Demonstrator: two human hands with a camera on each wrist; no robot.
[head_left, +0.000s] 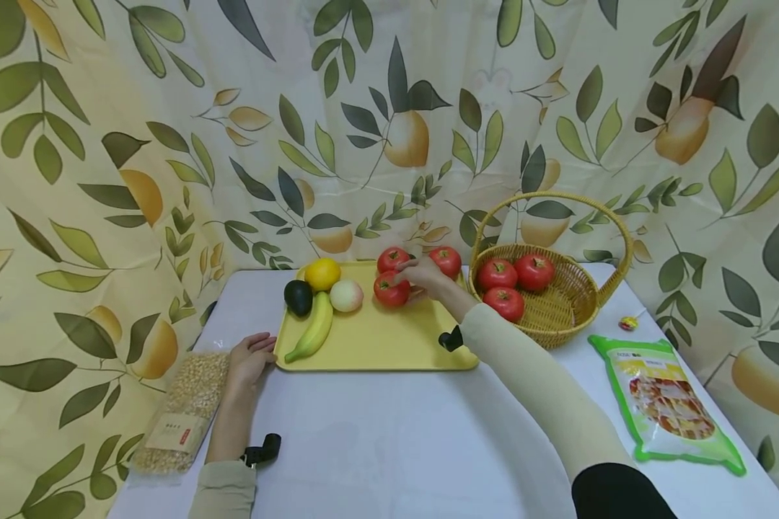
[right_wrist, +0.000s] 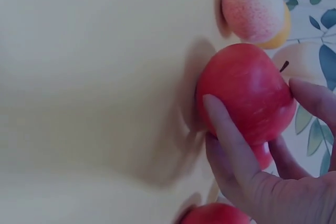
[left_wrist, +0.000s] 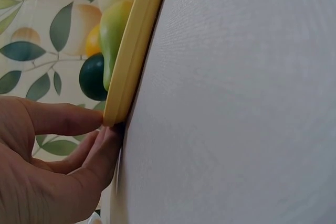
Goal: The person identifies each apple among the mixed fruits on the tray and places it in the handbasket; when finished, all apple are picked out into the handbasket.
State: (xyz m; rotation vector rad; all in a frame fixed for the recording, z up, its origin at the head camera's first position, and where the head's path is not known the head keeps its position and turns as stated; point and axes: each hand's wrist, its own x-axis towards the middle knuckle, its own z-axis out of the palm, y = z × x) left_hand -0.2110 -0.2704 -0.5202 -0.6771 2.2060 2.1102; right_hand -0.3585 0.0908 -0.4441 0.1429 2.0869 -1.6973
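My right hand (head_left: 425,275) grips a red apple (head_left: 389,291) over the yellow tray (head_left: 389,353); in the right wrist view thumb and fingers curl round the apple (right_wrist: 244,85), its stem showing. Behind it on the tray are a second red apple (head_left: 392,258) and a third (head_left: 446,259). The tray's left part holds a peach (head_left: 346,295), a yellow lemon-like fruit (head_left: 322,274), a dark avocado-like fruit (head_left: 298,298) and a banana (head_left: 313,330). My left hand (head_left: 249,360) is at the tray's front left corner, pinching its rim (left_wrist: 128,56) between thumb and fingers.
Right of the tray stands a wicker basket (head_left: 574,306) with a tall handle and three red apples (head_left: 504,303) inside. A green-edged food packet (head_left: 671,404) and a small wrapped lollipop (head_left: 628,324) lie farther right. A clear bag of pale grains (head_left: 191,389) lies beside my left forearm.
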